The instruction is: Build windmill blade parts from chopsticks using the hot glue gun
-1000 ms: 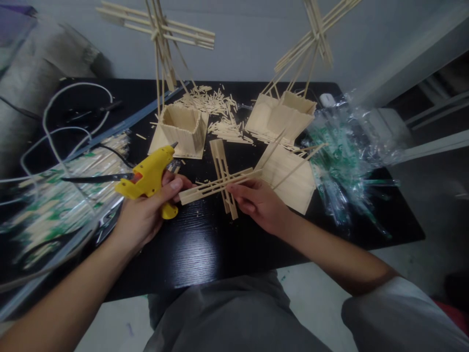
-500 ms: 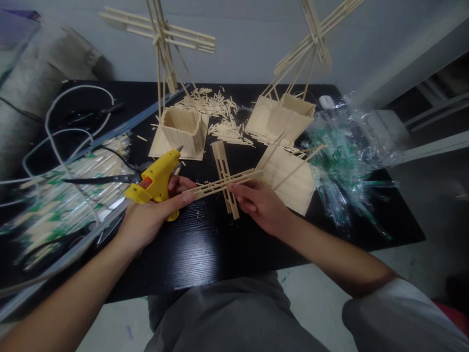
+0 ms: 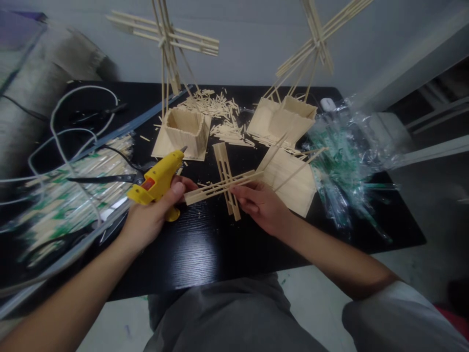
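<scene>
My left hand (image 3: 148, 220) is closed round a yellow glue gun (image 3: 158, 178) whose nozzle points up and right toward an open wooden box (image 3: 185, 131). Pinched in my right hand (image 3: 260, 205) is a cross of flat wooden sticks (image 3: 223, 185), held just above the black table (image 3: 205, 244). The cross's left end lies near my left thumb. A flat panel of sticks (image 3: 291, 178) lies just right of my right hand.
Two stick windmills stand at the back, one on the box and one on a stick base (image 3: 280, 120). Loose stick offcuts (image 3: 216, 110) lie between them. Packs of sticks (image 3: 62, 200), scissors (image 3: 106, 178) and white cable (image 3: 69, 132) crowd the left; crumpled plastic wrap (image 3: 344, 161) sits right.
The glue gun has shifted a little right and up, closer to the stick cross. My right hand has kept its hold on the cross with hardly any movement.
</scene>
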A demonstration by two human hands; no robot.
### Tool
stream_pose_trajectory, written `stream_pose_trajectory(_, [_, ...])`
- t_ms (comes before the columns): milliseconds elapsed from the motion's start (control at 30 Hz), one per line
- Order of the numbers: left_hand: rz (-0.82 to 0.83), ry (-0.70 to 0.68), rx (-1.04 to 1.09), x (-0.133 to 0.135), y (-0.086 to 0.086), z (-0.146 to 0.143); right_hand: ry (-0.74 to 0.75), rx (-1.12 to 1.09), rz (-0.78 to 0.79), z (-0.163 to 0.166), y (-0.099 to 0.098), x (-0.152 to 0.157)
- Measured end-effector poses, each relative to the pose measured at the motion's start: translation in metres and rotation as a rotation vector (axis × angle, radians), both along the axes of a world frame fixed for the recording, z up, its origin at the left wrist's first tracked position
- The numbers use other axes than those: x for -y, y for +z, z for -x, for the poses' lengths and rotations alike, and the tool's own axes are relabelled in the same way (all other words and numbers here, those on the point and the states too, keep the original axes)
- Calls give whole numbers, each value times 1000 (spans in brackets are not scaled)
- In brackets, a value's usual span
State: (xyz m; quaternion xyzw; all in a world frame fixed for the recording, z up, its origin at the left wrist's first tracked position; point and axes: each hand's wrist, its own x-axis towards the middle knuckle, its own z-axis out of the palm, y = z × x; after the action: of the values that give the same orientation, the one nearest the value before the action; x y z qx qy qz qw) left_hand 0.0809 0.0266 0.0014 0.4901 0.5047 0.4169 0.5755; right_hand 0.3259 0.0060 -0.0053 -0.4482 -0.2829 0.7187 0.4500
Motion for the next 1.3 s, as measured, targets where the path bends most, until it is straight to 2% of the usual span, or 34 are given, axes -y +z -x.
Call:
stream_pose_trajectory(333, [7, -16, -25, -2, 3, -2, 35, -17, 22, 1, 0, -1])
stream_pose_trajectory(500, [-5, -76, -148, -6, 6, -2, 132, -24, -6, 1, -1, -1])
stream_pose_trajectory(633, [21, -127, -263, -10, 5, -1, 147, -17, -3, 0, -2, -2])
stream_pose_trajectory(767, [-206, -124, -558, -12, 0, 0, 162, -27, -30, 0, -6, -4])
stream_pose_trajectory(867, [-288, -192, -755, -13, -6, 1, 210, -90, -60, -1, -10, -5])
stream_pose_trajectory(1100, [-398, -257, -867, -16, -16, 11, 320, -154, -156, -4, -11, -4])
stream_pose_trajectory(1300, [-482, -251, -931, -14, -19, 13, 319, -164, -188, -4, -13, -5])
